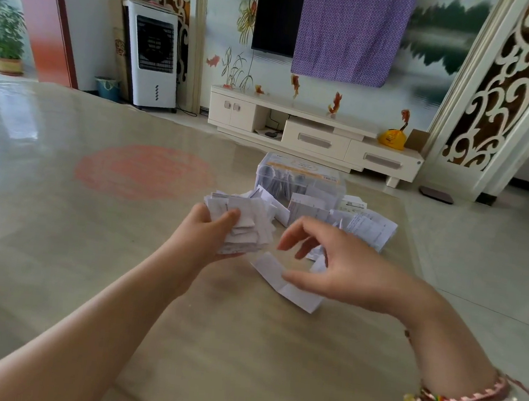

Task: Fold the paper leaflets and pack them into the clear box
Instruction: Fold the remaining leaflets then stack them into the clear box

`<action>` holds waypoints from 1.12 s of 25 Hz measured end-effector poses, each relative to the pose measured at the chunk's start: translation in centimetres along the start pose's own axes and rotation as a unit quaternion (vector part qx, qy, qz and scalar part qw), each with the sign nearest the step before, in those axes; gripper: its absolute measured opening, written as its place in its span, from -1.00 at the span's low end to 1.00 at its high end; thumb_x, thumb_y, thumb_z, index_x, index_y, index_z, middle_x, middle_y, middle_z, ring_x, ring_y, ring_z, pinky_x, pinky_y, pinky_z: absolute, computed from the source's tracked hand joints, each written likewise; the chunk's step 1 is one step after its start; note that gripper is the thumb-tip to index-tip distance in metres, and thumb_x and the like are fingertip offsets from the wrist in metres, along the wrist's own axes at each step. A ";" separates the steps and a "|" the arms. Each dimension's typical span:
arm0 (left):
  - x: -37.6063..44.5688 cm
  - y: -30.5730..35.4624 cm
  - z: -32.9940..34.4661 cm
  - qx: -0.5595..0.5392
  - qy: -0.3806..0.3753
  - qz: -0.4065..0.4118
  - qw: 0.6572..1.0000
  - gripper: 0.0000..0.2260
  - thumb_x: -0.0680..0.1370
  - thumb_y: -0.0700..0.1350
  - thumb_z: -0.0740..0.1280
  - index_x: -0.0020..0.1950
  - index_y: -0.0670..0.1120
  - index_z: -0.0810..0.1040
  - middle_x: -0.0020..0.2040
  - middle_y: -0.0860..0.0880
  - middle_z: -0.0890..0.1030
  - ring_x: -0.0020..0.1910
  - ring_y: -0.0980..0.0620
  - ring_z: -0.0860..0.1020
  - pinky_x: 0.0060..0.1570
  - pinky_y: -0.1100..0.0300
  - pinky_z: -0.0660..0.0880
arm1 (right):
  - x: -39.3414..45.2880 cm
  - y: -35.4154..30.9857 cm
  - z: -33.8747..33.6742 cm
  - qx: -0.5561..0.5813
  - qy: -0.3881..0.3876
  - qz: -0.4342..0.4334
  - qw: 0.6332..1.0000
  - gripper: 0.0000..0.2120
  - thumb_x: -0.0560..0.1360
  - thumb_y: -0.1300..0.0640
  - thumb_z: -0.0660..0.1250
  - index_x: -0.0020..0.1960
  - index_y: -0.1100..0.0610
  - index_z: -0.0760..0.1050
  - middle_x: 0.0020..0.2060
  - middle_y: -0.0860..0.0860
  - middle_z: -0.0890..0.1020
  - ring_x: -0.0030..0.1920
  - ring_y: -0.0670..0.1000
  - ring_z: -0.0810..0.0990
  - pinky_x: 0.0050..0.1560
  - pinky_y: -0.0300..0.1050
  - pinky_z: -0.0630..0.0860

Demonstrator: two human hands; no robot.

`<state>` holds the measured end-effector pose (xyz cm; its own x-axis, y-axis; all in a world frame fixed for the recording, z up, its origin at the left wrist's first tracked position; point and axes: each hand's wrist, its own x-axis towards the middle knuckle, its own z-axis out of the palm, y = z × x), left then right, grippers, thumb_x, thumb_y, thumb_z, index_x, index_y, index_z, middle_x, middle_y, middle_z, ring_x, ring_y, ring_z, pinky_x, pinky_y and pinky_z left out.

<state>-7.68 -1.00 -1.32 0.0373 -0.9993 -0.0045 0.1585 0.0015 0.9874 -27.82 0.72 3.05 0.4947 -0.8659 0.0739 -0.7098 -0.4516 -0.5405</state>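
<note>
Paper leaflets [240,227] matt; box [301,178] clear plastic; table [92,215] glossy

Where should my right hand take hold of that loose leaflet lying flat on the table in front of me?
Take the leaflet by its near-right end, which juts out past the right hand. It lies flat with a crease across it, so slide the thumb under that edge from the right and pinch. The left hand holds the folded stack.

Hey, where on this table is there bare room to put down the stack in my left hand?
Bare table lies left of your left hand, around the pink patch, and near you, between your forearms. It is crowded ahead and right: loose leaflets sit against the clear box, and a creased leaflet lies under your right hand.
</note>
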 end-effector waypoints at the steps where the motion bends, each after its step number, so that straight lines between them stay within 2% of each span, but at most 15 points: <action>1: 0.1 0.1 -0.3 0.006 0.010 -0.005 1.000 -0.79 0.64 -0.18 0.18 0.21 -0.19 0.53 0.06 -0.19 0.65 -0.05 -0.09 0.66 -0.12 0.14 0.63 | -0.6 -0.1 -0.1 -0.050 -0.031 0.011 0.998 -0.72 0.44 -0.01 0.41 0.09 -0.18 0.40 0.01 -0.32 0.47 0.06 -0.32 0.45 -0.13 -0.44 0.38; 4: 0.3 -0.1 -1.1 0.039 0.034 -0.017 0.999 -0.77 0.63 -0.16 0.19 0.23 -0.16 0.53 0.08 -0.18 0.64 0.02 -0.13 0.64 -0.04 0.07 0.62 | -1.7 -0.2 0.6 -0.145 -0.083 0.030 0.986 -0.62 0.41 0.08 0.36 0.17 -0.18 0.37 0.11 -0.27 0.41 0.14 -0.24 0.43 0.07 -0.28 0.45; 7: 0.2 -0.1 -1.7 0.064 0.063 -0.026 0.996 -0.75 0.60 -0.10 0.24 0.25 -0.14 0.51 0.10 -0.18 0.63 0.04 -0.14 0.64 0.11 -0.10 0.56 | -1.5 0.0 1.6 -0.196 -0.043 0.006 0.980 -0.63 0.44 0.18 0.26 0.21 -0.08 0.42 0.15 -0.18 0.45 0.15 -0.15 0.43 0.05 -0.23 0.45; 10: 0.0 -0.1 -2.0 0.073 0.087 -0.022 0.993 -0.52 0.43 0.06 0.33 0.28 -0.13 0.45 0.13 -0.17 0.61 0.03 -0.12 0.64 0.08 -0.13 0.57 | -0.7 0.8 2.2 -0.189 0.015 -0.014 0.982 -0.75 0.45 0.23 0.23 0.05 -0.01 0.55 0.03 -0.13 0.57 0.05 -0.12 0.52 0.03 -0.16 0.49; 12: 0.1 -0.3 -2.0 0.079 0.092 -0.017 0.993 -0.43 0.34 0.12 0.31 0.28 -0.11 0.43 0.14 -0.14 0.60 0.04 -0.10 0.63 0.06 -0.11 0.58 | 0.0 1.1 2.3 -0.134 0.051 -0.013 0.990 -0.87 0.48 0.19 0.29 -0.08 0.01 0.58 -0.11 -0.13 0.62 -0.08 -0.15 0.56 -0.05 -0.17 0.50; 14: 0.0 -0.1 -1.8 0.080 0.090 -0.012 0.993 -0.51 0.42 0.08 0.33 0.27 -0.13 0.42 0.15 -0.15 0.58 0.06 -0.10 0.62 0.02 -0.10 0.60 | 0.7 0.7 2.3 -0.036 0.159 -0.019 0.986 -0.92 0.50 0.15 0.34 -0.11 0.02 0.59 -0.21 -0.16 0.60 -0.19 -0.17 0.55 -0.19 -0.32 0.44; 16: -0.1 0.0 -1.5 0.082 0.088 -0.007 0.993 -0.56 0.47 0.04 0.34 0.26 -0.15 0.40 0.14 -0.16 0.57 0.06 -0.11 0.61 -0.02 -0.10 0.61 | 1.2 -0.3 2.3 0.011 0.311 -0.076 0.947 -0.93 0.53 0.17 0.35 -0.05 0.09 0.61 -0.22 -0.14 0.56 -0.25 -0.15 0.53 -0.27 -0.39 0.38; 17: -0.2 0.1 -1.3 0.081 0.080 -0.009 0.993 -0.53 0.43 0.05 0.34 0.26 -0.16 0.40 0.15 -0.17 0.57 0.06 -0.12 0.62 -0.03 -0.10 0.61 | 1.5 -0.7 2.3 0.014 0.344 -0.110 0.933 -0.92 0.54 0.17 0.33 -0.02 0.12 0.61 -0.20 -0.10 0.56 -0.23 -0.13 0.54 -0.27 -0.36 0.40; 18: -0.1 0.1 -1.1 0.076 0.065 -0.012 0.995 -0.50 0.42 0.05 0.34 0.27 -0.17 0.41 0.16 -0.19 0.57 0.05 -0.13 0.62 -0.06 -0.07 0.62 | 1.7 -0.9 2.5 0.013 0.334 -0.139 0.932 -0.89 0.56 0.17 0.31 -0.01 0.14 0.60 -0.18 -0.08 0.56 -0.19 -0.11 0.54 -0.23 -0.33 0.42; 19: -0.2 0.1 -0.9 0.065 0.045 -0.014 0.997 -0.53 0.45 0.02 0.35 0.28 -0.18 0.41 0.16 -0.22 0.57 0.05 -0.14 0.63 -0.10 -0.02 0.63 | 1.9 -1.0 2.9 0.010 0.291 -0.157 0.944 -0.88 0.57 0.17 0.28 0.00 0.14 0.59 -0.18 -0.10 0.54 -0.14 -0.11 0.52 -0.17 -0.31 0.40; 21: -0.3 0.3 -0.4 0.052 0.003 -0.012 0.999 -0.66 0.57 -0.08 0.31 0.30 -0.18 0.40 0.17 -0.23 0.58 0.07 -0.17 0.63 -0.15 0.04 0.64 | 2.0 -0.9 3.6 -0.015 0.195 -0.160 0.968 -0.84 0.57 0.14 0.20 -0.06 0.12 0.55 -0.22 -0.13 0.50 -0.09 -0.11 0.42 -0.06 -0.26 0.34; 22: -0.3 0.3 -0.2 0.052 -0.012 -0.014 0.998 -0.69 0.60 -0.11 0.28 0.31 -0.18 0.40 0.17 -0.22 0.58 0.08 -0.16 0.62 -0.12 0.05 0.64 | 2.0 -0.7 3.6 -0.034 0.172 -0.151 0.973 -0.82 0.56 0.12 0.16 -0.10 0.13 0.52 -0.24 -0.11 0.48 -0.08 -0.08 0.39 -0.03 -0.20 0.32; 25: -1.1 1.0 0.9 0.054 -0.052 -0.009 0.997 -0.74 0.62 -0.13 0.24 0.30 -0.13 0.44 0.15 -0.17 0.61 0.01 -0.09 0.63 -0.04 0.06 0.61 | 1.9 -0.4 3.2 -0.055 0.150 -0.099 0.982 -0.81 0.59 0.09 0.12 -0.12 0.17 0.40 -0.25 -0.05 0.42 -0.10 -0.05 0.31 -0.04 -0.12 0.25; 28: -1.5 1.5 1.6 0.047 -0.071 -0.011 0.996 -0.83 0.62 -0.15 0.22 0.20 -0.07 0.51 0.07 -0.12 0.64 -0.06 -0.02 0.63 -0.03 0.07 0.60 | 1.8 0.1 3.0 -0.009 0.138 -0.045 0.989 -0.91 0.60 0.05 0.19 0.07 0.03 0.33 -0.06 -0.03 0.42 -0.06 -0.10 0.36 0.01 -0.16 0.32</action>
<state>-9.08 0.45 0.41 -0.1063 -0.9943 -0.0099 0.0635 -0.0167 0.9978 -25.50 -0.29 0.56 0.4028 -0.8462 0.3489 -0.6784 -0.5319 -0.5069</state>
